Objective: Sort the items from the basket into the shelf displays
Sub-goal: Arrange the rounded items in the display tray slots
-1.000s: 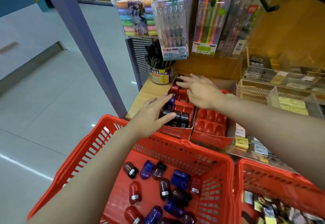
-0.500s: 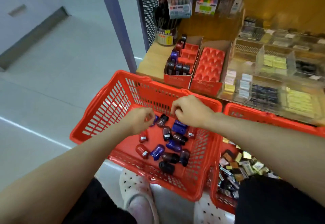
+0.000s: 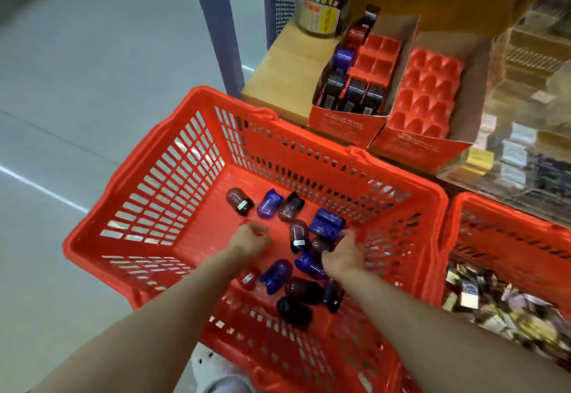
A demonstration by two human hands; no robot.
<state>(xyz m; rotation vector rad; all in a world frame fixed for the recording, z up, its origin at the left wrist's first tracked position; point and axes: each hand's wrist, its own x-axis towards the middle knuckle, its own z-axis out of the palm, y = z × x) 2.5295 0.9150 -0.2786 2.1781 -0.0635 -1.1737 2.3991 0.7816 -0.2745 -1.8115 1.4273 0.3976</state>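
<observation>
Though jumbled, sharpeners' (image 3: 299, 236) axes mixed.

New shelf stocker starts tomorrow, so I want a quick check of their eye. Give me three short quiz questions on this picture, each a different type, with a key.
1. True or false: both hands are inside the red basket.
2. Which display tray holds no items? A: left tray. B: right tray.
3. Fill in: the loose items in the basket are red, black and ____.

Key: 1 true; 2 B; 3 purple.
</observation>
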